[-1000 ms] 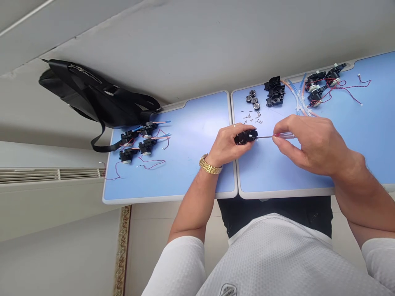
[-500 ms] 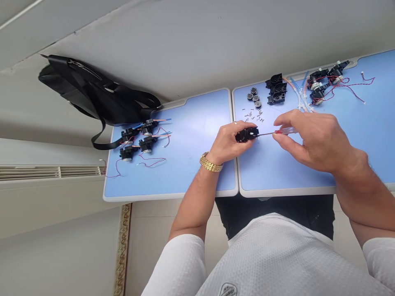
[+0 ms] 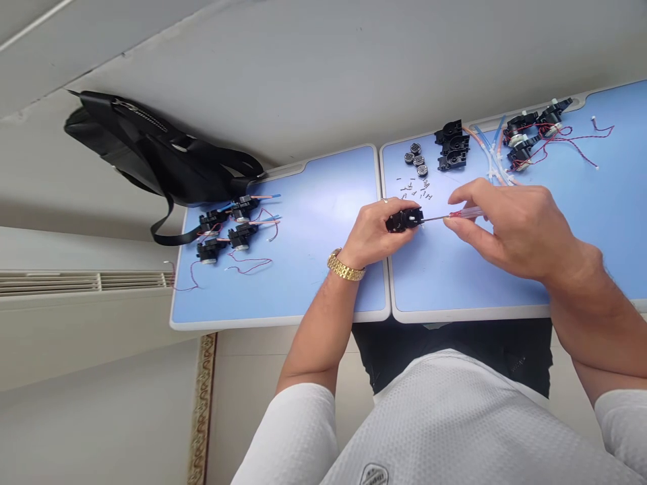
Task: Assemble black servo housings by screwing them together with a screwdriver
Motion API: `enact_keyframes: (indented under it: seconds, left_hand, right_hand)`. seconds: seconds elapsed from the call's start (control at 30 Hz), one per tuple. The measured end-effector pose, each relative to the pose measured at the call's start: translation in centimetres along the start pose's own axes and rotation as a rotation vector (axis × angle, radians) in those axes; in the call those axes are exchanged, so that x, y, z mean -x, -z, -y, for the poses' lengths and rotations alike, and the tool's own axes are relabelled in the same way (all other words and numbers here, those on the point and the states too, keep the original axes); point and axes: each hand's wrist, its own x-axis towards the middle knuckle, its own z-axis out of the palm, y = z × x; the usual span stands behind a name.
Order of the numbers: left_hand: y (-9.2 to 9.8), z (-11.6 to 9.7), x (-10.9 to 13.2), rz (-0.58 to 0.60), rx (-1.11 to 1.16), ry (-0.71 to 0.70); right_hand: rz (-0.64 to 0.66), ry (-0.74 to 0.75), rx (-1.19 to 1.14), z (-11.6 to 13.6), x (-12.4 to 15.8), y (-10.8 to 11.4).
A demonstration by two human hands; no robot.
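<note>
My left hand (image 3: 374, 232) grips a small black plastic housing (image 3: 404, 219) on the blue table top, with a gold link watch (image 3: 346, 266) on that wrist. My right hand (image 3: 508, 229) pinches a red-handled precision screwdriver (image 3: 468, 213) by its clear grip. The thin steel shaft reaches left to the right side of the housing, and its tip is hidden or too small to make out. Several tiny screws (image 3: 417, 190) lie scattered just above my left hand. Small round metal motors (image 3: 416, 158) sit beyond them.
Black housings (image 3: 451, 145) and clear and orange tubing (image 3: 490, 162) lie further back. Wired black units sit at the far right (image 3: 526, 138) and left (image 3: 227, 229). A black bag (image 3: 162, 151) rests behind the left table. A seam (image 3: 384, 269) joins both tables.
The screwdriver has turned slightly, with its handle tilting up toward the right. My right hand has shifted a little left. The housing stays in about the same place in my left hand.
</note>
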Motion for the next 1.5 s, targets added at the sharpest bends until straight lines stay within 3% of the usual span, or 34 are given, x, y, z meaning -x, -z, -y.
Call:
enact_keyframes:
  seconds: [0.17, 0.43, 0.67, 0.97, 1.23, 1.5]
  left_hand:
    - [0.0, 0.0, -0.1, -0.001, -0.003, -0.002]
    - [0.0, 0.1, -0.1, 0.003, -0.001, -0.017]
    - [0.0, 0.0, -0.1, 0.003, -0.002, -0.002]
    - [0.0, 0.0, 0.0, 0.019, -0.018, -0.032]
    - [0.1, 0.3, -0.1, -0.009, -0.012, -0.021]
    - [0.1, 0.2, -0.1, 0.017, -0.010, -0.013]
  right_hand:
    - [0.030, 0.047, -0.024, 0.1, -0.1, 0.1]
    - [0.058, -0.042, 0.085, -0.8, 0.1, 0.1]
    - [0.040, -0.004, -0.084, 0.1, 0.0, 0.1]
    - [0.059, -0.049, 0.063, -0.8, 0.1, 0.2]
    - [0.100, -0.022, -0.080, 0.2, -0.1, 0.4]
    - [0.120, -0.073, 0.067, -0.9, 0.1, 0.1]
